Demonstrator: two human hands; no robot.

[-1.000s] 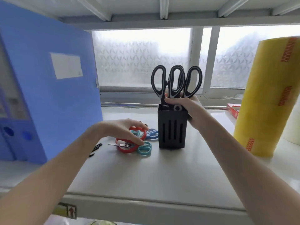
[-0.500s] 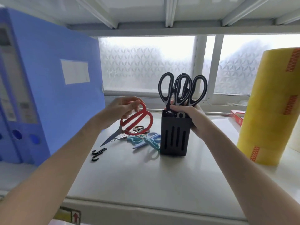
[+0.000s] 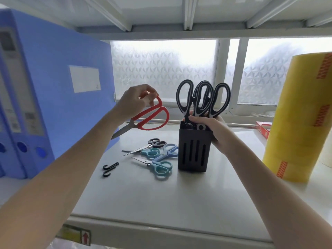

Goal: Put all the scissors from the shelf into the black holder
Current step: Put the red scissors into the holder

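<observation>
The black slotted holder (image 3: 194,155) stands mid-shelf with black-handled scissors (image 3: 203,99) upright in it. My right hand (image 3: 213,130) grips the holder's top rim from the right. My left hand (image 3: 136,101) holds the red-handled scissors (image 3: 152,117) in the air, left of the holder, blade pointing down-left. On the shelf left of the holder lie small black-handled scissors (image 3: 156,143), blue scissors (image 3: 168,151) and two teal pairs (image 3: 161,168).
Blue file boxes (image 3: 53,97) stand at the left. A tall stack of yellow tape rolls (image 3: 303,119) is at the right, with a red box (image 3: 263,129) behind it. Two black hooks (image 3: 109,168) lie near the scissors. The shelf's front edge (image 3: 161,229) is near me.
My left hand picked the red scissors up from the pile and raised them higher beside the holder. My right hand stayed on the holder.
</observation>
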